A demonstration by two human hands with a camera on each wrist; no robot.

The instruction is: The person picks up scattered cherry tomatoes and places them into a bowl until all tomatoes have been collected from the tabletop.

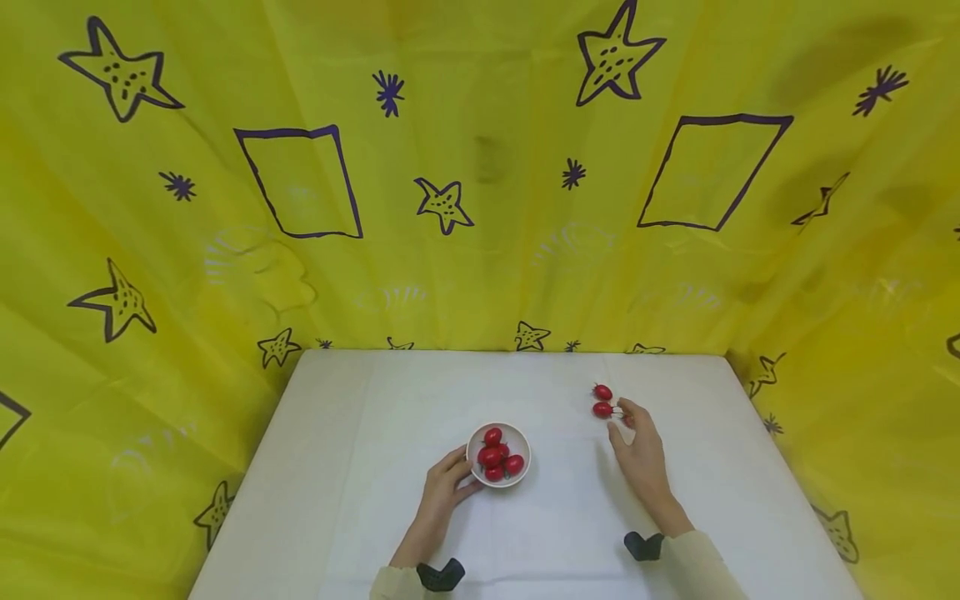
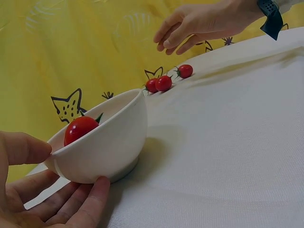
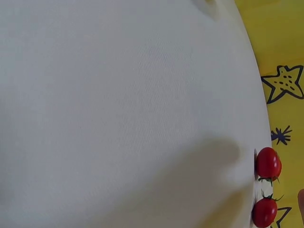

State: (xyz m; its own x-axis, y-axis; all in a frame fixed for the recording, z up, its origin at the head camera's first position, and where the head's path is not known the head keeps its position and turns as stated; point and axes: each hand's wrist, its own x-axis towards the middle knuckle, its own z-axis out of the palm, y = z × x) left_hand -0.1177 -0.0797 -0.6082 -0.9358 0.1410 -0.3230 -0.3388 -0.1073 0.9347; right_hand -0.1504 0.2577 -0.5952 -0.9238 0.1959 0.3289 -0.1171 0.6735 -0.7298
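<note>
My left hand (image 1: 447, 483) grips a small white bowl (image 2: 118, 142) at its left side, thumb at the rim and fingers low on the outer wall. Several red cherry tomatoes (image 1: 491, 457) lie in the bowl; the left wrist view shows only one of them. Over on the right, my right hand (image 1: 640, 450) hovers above three loose cherry tomatoes (image 2: 164, 83), its fingers loosely bent with nothing visible between them. One loose tomato (image 1: 628, 421) is partly hidden by that hand in the head view. At the right wrist view's edge, loose tomatoes (image 3: 268, 164) appear near a sliver of fingertip.
A white cloth covers the table (image 1: 405, 392). Yellow curtains (image 1: 480, 275) with dark stars and frames drawn on them stand along the back and both sides. A dark band (image 1: 441, 575) sits on each wrist.
</note>
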